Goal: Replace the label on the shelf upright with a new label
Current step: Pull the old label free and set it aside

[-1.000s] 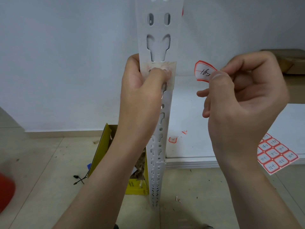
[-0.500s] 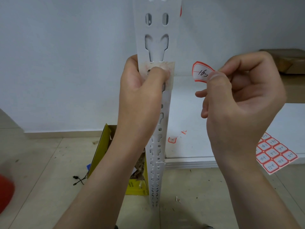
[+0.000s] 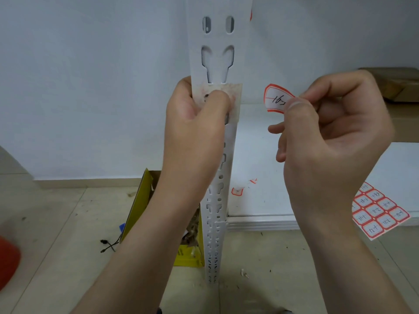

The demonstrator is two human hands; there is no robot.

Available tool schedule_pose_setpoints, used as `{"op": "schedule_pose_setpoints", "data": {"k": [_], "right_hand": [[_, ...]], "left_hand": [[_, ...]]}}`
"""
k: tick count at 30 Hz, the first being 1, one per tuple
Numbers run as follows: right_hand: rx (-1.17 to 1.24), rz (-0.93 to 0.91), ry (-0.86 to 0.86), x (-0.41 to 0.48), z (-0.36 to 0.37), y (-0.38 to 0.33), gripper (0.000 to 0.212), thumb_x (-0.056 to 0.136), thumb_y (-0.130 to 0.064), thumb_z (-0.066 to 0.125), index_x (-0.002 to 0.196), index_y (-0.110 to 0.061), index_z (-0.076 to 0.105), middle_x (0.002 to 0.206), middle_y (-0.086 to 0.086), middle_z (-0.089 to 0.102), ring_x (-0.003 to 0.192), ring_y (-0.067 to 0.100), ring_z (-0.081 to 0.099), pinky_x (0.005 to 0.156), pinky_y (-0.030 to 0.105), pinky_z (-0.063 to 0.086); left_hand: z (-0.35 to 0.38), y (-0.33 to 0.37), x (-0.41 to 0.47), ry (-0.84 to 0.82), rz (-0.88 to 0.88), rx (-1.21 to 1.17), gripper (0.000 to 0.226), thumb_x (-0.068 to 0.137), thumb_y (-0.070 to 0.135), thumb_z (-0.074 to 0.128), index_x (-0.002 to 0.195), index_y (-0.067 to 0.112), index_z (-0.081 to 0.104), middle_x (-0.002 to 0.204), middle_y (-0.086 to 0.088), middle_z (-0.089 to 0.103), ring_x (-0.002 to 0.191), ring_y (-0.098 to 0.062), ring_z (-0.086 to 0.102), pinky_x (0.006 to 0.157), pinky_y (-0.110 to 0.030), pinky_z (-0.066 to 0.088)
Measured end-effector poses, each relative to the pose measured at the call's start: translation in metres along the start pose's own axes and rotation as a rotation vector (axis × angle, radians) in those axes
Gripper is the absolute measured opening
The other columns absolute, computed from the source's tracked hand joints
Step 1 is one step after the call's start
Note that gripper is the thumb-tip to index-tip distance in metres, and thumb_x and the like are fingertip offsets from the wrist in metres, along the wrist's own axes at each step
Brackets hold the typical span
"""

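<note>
A white slotted shelf upright (image 3: 218, 37) runs from the top of the view down to the floor. My left hand (image 3: 195, 128) grips it at mid height, thumb pressed on a stained patch of old label residue (image 3: 235, 96). To the right, my right hand (image 3: 328, 141) pinches a red-bordered white label (image 3: 275, 98) with handwriting, held in the air apart from the upright. A sheet of several similar labels (image 3: 381, 211) lies on the white shelf board (image 3: 260, 159) at lower right.
A yellow cardboard box (image 3: 145, 200) with scraps stands on the tiled floor left of the upright. Torn label bits (image 3: 237, 191) lie on the shelf board. A brown carton (image 3: 394, 85) sits at far right. A red object (image 3: 8, 261) shows at the left edge.
Almost nothing has changed. My right hand with the label has drifted very slightly left and down; my left hand keeps its grip on the upright.
</note>
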State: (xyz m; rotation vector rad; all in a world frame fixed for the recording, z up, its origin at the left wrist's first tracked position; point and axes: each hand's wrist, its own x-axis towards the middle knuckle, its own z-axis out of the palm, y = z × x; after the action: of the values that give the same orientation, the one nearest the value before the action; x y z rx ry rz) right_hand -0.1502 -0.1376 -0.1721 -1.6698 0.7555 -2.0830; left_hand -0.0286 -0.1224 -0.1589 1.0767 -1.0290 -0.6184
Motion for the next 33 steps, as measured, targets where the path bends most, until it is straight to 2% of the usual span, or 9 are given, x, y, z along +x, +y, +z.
{"op": "schedule_pose_setpoints", "data": {"k": [4,10,15,20,22,24,25,27,33], "right_hand": [[0.004,0.011,-0.004,-0.0015,0.0016,-0.0007,0.017,0.086,-0.008,0.058,0.081,-0.023,0.05,0.059,0.011,0.047,0.045,0.037,0.048,0.048,0.049,0.047],[0.008,0.024,-0.003,-0.0009,0.0011,0.0001,0.017,0.086,-0.009,0.059,0.081,-0.022,0.051,0.059,0.01,0.047,0.046,0.039,0.048,0.048,0.048,0.047],[-0.003,0.019,-0.014,-0.0015,0.0017,-0.0008,0.017,0.087,-0.008,0.058,0.082,-0.023,0.051,0.061,0.016,0.046,0.045,0.036,0.048,0.048,0.048,0.047],[0.011,0.025,-0.005,-0.0011,0.0017,-0.0009,0.017,0.086,-0.009,0.059,0.081,-0.023,0.051,0.06,0.012,0.047,0.044,0.036,0.047,0.047,0.048,0.047],[0.01,0.024,-0.006,-0.0013,0.0026,-0.0011,0.017,0.086,-0.009,0.059,0.081,-0.023,0.051,0.061,0.012,0.047,0.044,0.034,0.047,0.047,0.048,0.047],[0.011,0.026,-0.01,-0.002,0.0032,-0.0013,0.017,0.086,-0.008,0.059,0.081,-0.023,0.051,0.062,0.012,0.047,0.044,0.034,0.047,0.047,0.048,0.047],[0.009,0.026,-0.011,-0.0024,0.0034,-0.0014,0.018,0.086,-0.008,0.059,0.081,-0.023,0.051,0.061,0.012,0.047,0.044,0.034,0.048,0.047,0.048,0.047],[-0.001,0.024,-0.015,-0.0029,0.0033,-0.0013,0.018,0.086,-0.009,0.059,0.081,-0.023,0.051,0.062,0.012,0.048,0.044,0.033,0.048,0.047,0.047,0.047],[0.0,0.037,-0.018,-0.0025,0.0027,-0.0019,0.016,0.087,-0.01,0.059,0.081,-0.022,0.05,0.061,0.017,0.047,0.044,0.036,0.047,0.047,0.049,0.046]], "left_hand": [[0.0007,-0.0005,0.0003,0.015,-0.013,0.03,0.012,0.093,0.006,0.052,0.1,0.001,0.06,0.103,-0.029,0.066,0.094,-0.045,0.064,0.063,-0.028,0.053],[0.0025,0.0002,0.0009,0.018,0.073,0.051,0.037,0.084,0.022,0.051,0.103,-0.007,0.063,0.097,-0.03,0.066,0.089,-0.043,0.065,0.062,-0.031,0.054],[0.0018,0.0009,0.0009,0.019,0.066,0.077,0.02,0.084,0.019,0.051,0.09,0.001,0.059,0.088,-0.024,0.064,0.071,-0.03,0.06,0.059,-0.025,0.051],[0.0024,0.0002,-0.0004,0.007,0.072,0.054,0.029,0.089,0.017,0.052,0.105,-0.005,0.062,0.099,-0.028,0.067,0.09,-0.04,0.066,0.062,-0.022,0.054],[0.0026,0.0029,-0.0007,0.005,0.061,0.055,0.025,0.089,0.018,0.052,0.098,-0.004,0.061,0.09,-0.026,0.065,0.082,-0.04,0.063,0.06,-0.024,0.051],[0.0031,0.0043,-0.0001,0.019,0.048,0.066,0.014,0.094,0.011,0.053,0.082,0.005,0.054,0.07,-0.011,0.056,0.06,-0.022,0.052,0.054,-0.017,0.045],[0.0032,0.0047,0.0002,0.03,0.04,0.076,0.018,0.095,0.008,0.052,0.077,0.01,0.05,0.065,-0.001,0.05,0.056,-0.011,0.047,0.051,-0.015,0.042],[0.0034,0.0051,0.0007,0.027,0.011,0.075,0.022,0.095,0.004,0.051,0.075,0.014,0.047,0.063,0.006,0.045,0.055,-0.006,0.043,0.048,-0.014,0.04],[0.0028,0.0047,0.0,0.02,0.019,0.065,0.011,0.097,0.006,0.053,0.088,0.003,0.057,0.077,-0.013,0.059,0.065,-0.023,0.054,0.055,-0.019,0.048]]}}
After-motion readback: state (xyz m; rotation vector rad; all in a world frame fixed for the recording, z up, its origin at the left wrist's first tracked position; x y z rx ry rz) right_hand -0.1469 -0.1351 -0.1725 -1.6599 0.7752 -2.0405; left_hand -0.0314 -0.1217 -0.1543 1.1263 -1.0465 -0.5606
